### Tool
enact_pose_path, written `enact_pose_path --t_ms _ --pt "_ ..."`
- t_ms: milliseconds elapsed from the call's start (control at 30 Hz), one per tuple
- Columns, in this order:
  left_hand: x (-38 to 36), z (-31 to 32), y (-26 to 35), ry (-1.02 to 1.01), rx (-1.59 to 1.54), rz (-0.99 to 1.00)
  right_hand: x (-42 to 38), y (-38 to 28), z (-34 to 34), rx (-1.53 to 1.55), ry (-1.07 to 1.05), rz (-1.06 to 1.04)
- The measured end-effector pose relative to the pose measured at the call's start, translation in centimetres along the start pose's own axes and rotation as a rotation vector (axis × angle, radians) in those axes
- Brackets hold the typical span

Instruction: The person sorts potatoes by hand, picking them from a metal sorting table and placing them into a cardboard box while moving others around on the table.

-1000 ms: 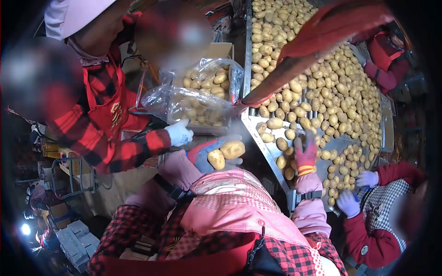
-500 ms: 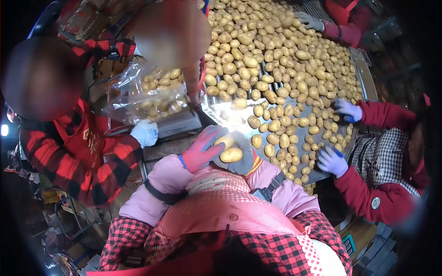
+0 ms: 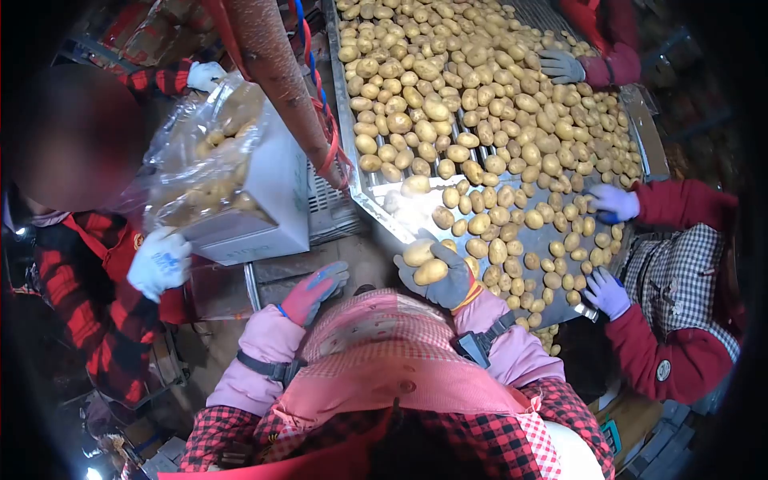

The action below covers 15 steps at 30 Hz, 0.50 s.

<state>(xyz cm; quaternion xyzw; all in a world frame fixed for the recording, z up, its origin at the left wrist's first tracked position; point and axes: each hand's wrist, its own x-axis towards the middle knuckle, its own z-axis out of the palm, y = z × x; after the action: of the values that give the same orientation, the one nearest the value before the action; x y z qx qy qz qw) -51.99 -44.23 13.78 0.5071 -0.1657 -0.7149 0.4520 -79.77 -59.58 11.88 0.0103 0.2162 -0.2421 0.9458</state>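
In front of my apron, my right hand in a grey glove is closed around two potatoes, which lie on its upturned palm and fingers. It is beside the near left corner of the metal sorting table. My left hand, in a pink and grey glove, is held apart to the left with its fingers stretched out and nothing visible in it. Many loose potatoes cover the table beyond my right hand.
At left a co-worker in gloves holds a white box of potatoes lined with clear plastic. A rusty post with red and blue cords stands by the table. More co-workers' gloved hands are at the table's right side.
My left hand has moved left, away from the potatoes, and opened. My right hand has moved right with the two potatoes. The co-worker's box is tilted and farther left.
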Motion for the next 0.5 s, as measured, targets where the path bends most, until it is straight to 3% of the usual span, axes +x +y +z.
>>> enact_pose_path --t_ms 33,133,200,267,367,433,500 --pt "-0.7 -0.5 -0.7 0.03 -0.025 0.017 0.4 0.2 -0.6 0.148 0.035 0.066" --pt "-1.8 -2.2 -3.1 0.135 -0.09 0.06 0.4 0.5 -0.2 0.063 0.015 0.054" --pt "-2.8 -2.9 -4.3 0.231 -0.119 0.07 0.8 0.7 -0.3 -0.37 -0.031 -0.009" --pt "-4.0 -3.3 -4.8 0.299 -0.142 0.061 1.0 0.4 0.8 0.013 0.049 0.195" --pt "-5.0 -5.6 -6.7 0.325 -0.176 0.081 1.2 0.9 1.8 0.037 0.0 0.21" --pt "-6.2 -8.7 -8.8 0.341 -0.22 0.08 2.8 1.3 -0.5 0.395 0.144 0.325" --pt "-6.1 -11.6 -10.5 0.324 -0.289 0.029 3.0 2.4 1.1 0.061 0.097 0.256"
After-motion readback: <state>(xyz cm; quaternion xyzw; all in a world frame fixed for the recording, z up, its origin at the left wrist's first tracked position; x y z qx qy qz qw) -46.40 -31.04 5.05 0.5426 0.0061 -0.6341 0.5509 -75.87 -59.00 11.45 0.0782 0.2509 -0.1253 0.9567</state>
